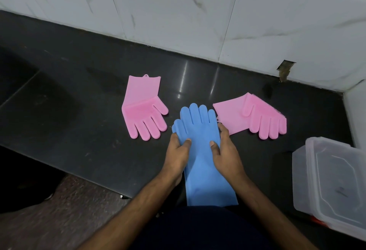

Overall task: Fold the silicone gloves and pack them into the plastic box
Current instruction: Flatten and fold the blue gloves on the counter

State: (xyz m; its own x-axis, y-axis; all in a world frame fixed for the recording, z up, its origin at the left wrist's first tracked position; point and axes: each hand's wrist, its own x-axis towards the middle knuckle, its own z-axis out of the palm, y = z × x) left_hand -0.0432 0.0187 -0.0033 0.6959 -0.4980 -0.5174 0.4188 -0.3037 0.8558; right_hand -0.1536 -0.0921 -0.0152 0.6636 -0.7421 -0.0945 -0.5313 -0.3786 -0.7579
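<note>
A blue silicone glove [200, 131] lies flat on the dark counter, fingers pointing away from me, its cuff hanging over the front edge. My left hand [177, 156] grips its left side, thumb on top. My right hand [225, 150] grips its right side the same way. A pink glove [143, 109] lies folded to the left, fingers toward me. Another folded pink glove [255, 117] lies to the right, bristles showing. The clear plastic box [328, 186] stands at the right with its lid on.
The dark stone counter [79, 95] runs back to a white marble-tiled wall [198, 12]. A chipped hole [285, 69] shows at the wall's base on the right. A speckled floor [69, 210] lies below the counter's front edge at the left.
</note>
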